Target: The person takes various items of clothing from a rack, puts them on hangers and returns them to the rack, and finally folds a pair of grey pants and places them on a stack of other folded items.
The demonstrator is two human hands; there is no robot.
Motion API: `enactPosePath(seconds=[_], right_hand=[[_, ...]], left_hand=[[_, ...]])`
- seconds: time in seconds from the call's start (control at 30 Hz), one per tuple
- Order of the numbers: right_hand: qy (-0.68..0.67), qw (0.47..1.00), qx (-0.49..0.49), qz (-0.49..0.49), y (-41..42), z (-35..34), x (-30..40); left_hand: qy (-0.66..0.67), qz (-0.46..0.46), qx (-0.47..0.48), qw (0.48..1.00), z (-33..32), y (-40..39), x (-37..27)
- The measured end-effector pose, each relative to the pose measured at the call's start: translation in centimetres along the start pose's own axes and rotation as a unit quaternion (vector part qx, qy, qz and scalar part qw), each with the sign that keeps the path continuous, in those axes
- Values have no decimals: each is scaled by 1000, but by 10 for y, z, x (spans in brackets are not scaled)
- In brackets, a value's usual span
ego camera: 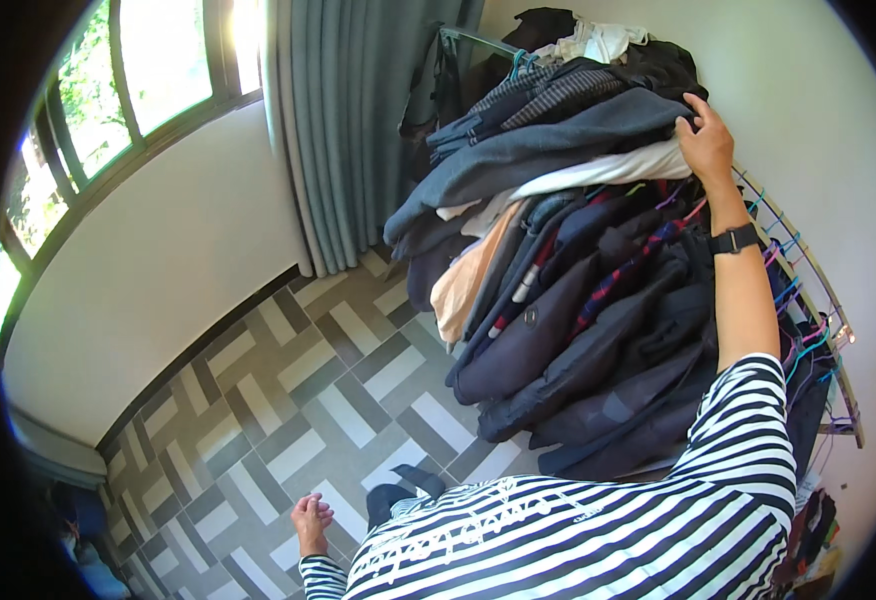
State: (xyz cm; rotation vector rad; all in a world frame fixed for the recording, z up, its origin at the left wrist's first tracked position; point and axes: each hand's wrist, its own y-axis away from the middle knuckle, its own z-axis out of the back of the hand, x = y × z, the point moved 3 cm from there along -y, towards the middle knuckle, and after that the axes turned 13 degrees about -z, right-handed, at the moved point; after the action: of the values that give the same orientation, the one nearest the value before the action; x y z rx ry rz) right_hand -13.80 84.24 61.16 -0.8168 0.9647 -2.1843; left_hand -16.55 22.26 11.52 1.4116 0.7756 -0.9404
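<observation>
My right hand [706, 141] is raised to the top of a packed clothes rack, its fingers spread at the edge of a dark blue-grey garment [550, 139]. Beneath that garment a white cloth [610, 166] lies across the hanging clothes, close to my palm. Whether the fingertips pinch fabric cannot be told. My left hand [312, 516] is low over the floor, fingers loosely curled, with nothing visible in it. Below the white cloth hang a peach garment [475, 285] and several dark jackets [595, 360].
The metal rack rail [798, 277] carries many coloured hangers along the wall at right. More clothes [595, 41] are heaped at the rack's far end. A grey-blue curtain [333, 135] hangs beside the window [160, 67]. Patterned tiles [318, 390] cover the floor.
</observation>
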Motion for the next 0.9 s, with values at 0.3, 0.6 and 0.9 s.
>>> enactPosePath(seconds=[0.3, 0.6, 0.9], right_hand=[[129, 964, -65, -224, -26, -38, -28], [205, 969, -24, -137, -38, -25, 6], [326, 939, 96, -56, -66, -71, 18]], left_hand=[[-18, 4, 44, 999, 5, -130, -56], [-52, 3, 146, 988, -38, -282, -143], [-2, 32, 226, 974, -93, -322, -153]])
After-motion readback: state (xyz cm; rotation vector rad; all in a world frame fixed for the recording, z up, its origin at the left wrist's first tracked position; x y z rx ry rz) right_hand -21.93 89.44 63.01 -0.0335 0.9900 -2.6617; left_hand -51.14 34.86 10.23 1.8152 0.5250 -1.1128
